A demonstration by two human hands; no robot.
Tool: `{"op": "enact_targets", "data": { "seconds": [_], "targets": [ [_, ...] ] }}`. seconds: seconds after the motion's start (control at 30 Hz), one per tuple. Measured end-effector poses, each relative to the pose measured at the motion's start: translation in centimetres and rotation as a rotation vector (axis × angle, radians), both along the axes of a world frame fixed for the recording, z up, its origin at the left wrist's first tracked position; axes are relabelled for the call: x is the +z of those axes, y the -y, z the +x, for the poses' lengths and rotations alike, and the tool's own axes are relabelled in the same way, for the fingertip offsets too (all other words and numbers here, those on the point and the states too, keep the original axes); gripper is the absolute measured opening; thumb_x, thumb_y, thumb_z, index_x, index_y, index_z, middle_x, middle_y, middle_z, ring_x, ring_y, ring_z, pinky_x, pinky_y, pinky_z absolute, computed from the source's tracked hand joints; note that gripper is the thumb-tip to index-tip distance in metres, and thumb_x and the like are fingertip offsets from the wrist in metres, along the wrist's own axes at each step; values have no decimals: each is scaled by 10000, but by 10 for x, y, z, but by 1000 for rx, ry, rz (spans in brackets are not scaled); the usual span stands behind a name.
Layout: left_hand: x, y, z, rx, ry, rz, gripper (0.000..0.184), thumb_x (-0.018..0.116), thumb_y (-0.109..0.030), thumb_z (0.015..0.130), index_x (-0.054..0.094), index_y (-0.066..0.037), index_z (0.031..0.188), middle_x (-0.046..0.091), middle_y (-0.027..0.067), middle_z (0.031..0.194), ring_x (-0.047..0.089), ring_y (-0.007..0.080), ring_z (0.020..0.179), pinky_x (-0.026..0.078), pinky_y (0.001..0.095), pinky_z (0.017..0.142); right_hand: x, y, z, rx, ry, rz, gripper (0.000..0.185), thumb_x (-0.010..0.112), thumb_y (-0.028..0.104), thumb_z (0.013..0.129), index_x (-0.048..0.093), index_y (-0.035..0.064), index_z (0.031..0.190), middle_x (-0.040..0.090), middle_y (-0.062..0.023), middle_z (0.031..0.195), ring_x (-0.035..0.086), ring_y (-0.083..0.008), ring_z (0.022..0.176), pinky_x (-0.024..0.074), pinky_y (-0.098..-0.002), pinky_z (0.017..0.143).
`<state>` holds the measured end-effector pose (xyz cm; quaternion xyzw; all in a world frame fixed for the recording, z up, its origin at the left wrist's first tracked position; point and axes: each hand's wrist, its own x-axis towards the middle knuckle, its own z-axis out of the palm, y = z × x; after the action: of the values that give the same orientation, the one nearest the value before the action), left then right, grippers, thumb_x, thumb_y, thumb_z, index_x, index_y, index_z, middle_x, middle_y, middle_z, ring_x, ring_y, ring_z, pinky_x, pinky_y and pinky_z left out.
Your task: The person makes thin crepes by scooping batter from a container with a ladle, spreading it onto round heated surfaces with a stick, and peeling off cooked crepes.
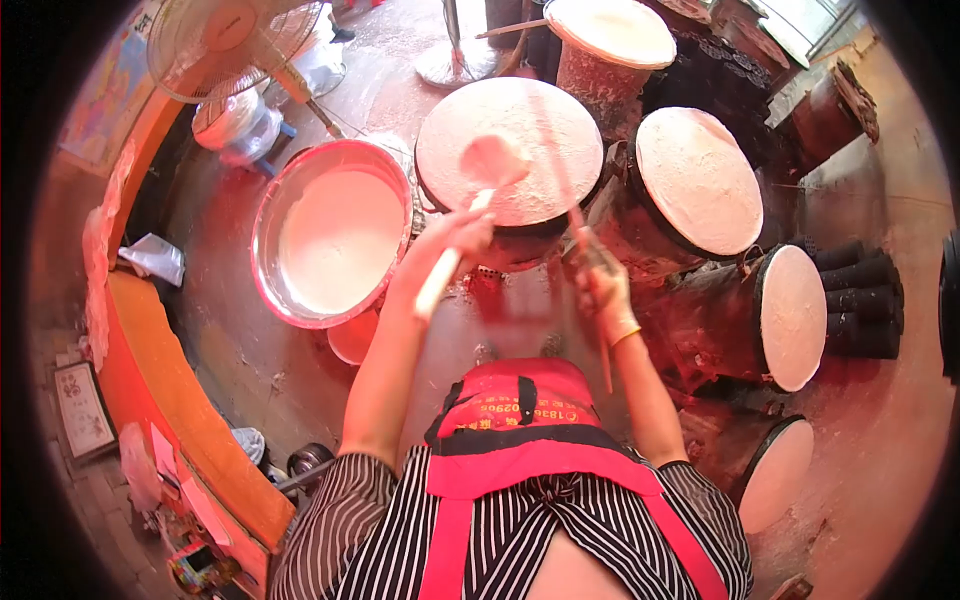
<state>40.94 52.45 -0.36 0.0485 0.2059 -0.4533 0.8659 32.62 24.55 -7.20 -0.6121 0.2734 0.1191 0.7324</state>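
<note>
My left hand (462, 236) is closed round the wooden handle of a ladle (494, 162), whose round head is over a round griddle (450, 120) coated with pale batter. On the right, my right hand (603, 283) grips a long thin stick (557, 160); its far part is blurred by motion above the same griddle. To the left of the griddle stands a large metal basin (340, 235) of pale, creamy batter.
More round griddles on drums, each with a pale layer, curve round to the right (698, 180), (793, 318). Another griddle (612, 30) is at the top. A standing fan (228, 35) is at the upper left, and an orange counter (190, 420) runs along the left.
</note>
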Motion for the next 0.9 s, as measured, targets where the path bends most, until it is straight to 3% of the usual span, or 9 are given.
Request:
{"op": "enact_targets", "data": {
  "seconds": [0.07, 0.13, 0.2, 0.27, 0.33, 0.53, 0.63, 0.73, 0.9],
  "targets": [
    [20, -21, -28, 23, 67, 100, 135, 451, -107, 1033, 433, 26, 1055, 375, 6, 734, 357, 36, 503, 295, 148, 339, -19, 16, 8, -235, 191, 79, 366, 559, 288, 992, 578, 259, 1356, 405, 64, 528, 332, -74, 348, 258, -272, 310],
    [22, -41, -30, -36, -7, 228, 126, 461, -94, 1027, 436, 25, 1062, 380, 7, 740, 354, 27, 508, 284, 143, 337, -81, 5, 1, -106, 499, -411, 337, 563, 183, 996, 613, 147, 1327, 689, -59, 893, 626, -89, 758, 519, -240, 667],
    [19, -58, -33, -79, 68, 390, 113, 470, -104, 1022, 436, 3, 1005, 382, -2, 716, 353, 29, 503, 274, 149, 339, -84, -30, -42, 46, 330, -248, 371, 578, 234, 982, 588, 207, 1352, 702, -58, 868, 645, -191, 680, 516, -295, 641],
    [10, -71, -44, -120, 34, 471, 124, 478, -110, 1014, 427, -27, 937, 387, -14, 689, 344, 29, 490, 262, 151, 341, -104, -45, -71, 334, 418, -646, 421, 619, 296, 947, 571, 224, 1359, 688, -133, 1148, 690, -356, 894, 534, -381, 804],
    [-1, -83, -62, -82, -64, 437, 105, 467, -107, 1019, 430, -24, 967, 377, -14, 692, 340, 32, 495, 264, 143, 344, -42, -45, -70, 382, 355, -691, 493, 663, 313, 896, 551, 250, 1371, 600, -135, 1268, 621, -376, 1046, 515, -421, 878],
    [-4, -75, -118, 86, -180, 364, 106, 435, -96, 1036, 440, 10, 1044, 395, 11, 768, 338, 35, 524, 282, 149, 370, -48, 78, 1, 111, 584, -1463, 390, 677, 195, 805, 551, 148, 1171, 646, -146, 982, 660, -338, 823, 541, -427, 721],
    [5, -47, -124, 140, -223, 275, 113, 421, -100, 1040, 437, 11, 1045, 387, 15, 778, 341, 43, 529, 302, 161, 380, -22, 135, 39, 289, 375, -1716, 455, 672, 219, 809, 551, 145, 1241, 613, -115, 1005, 669, -278, 799, 544, -388, 684],
    [18, 1, -118, 250, -208, 195, 138, 412, -108, 1042, 434, 22, 1081, 360, 20, 794, 352, 59, 542, 321, 176, 386, -30, 188, 73, 324, 351, -1778, 618, 665, 250, 812, 486, 166, 1397, 616, -129, 1052, 666, -284, 860, 539, -390, 722],
    [50, 91, -101, 362, -209, 170, 193, 400, -122, 1045, 430, 45, 1135, 371, 32, 798, 376, 77, 549, 347, 196, 396, -36, 267, 92, 435, 440, -1577, 340, 687, 249, 765, 605, 118, 1068, 633, -118, 1050, 668, -300, 848, 536, -405, 725]
  ]
}}
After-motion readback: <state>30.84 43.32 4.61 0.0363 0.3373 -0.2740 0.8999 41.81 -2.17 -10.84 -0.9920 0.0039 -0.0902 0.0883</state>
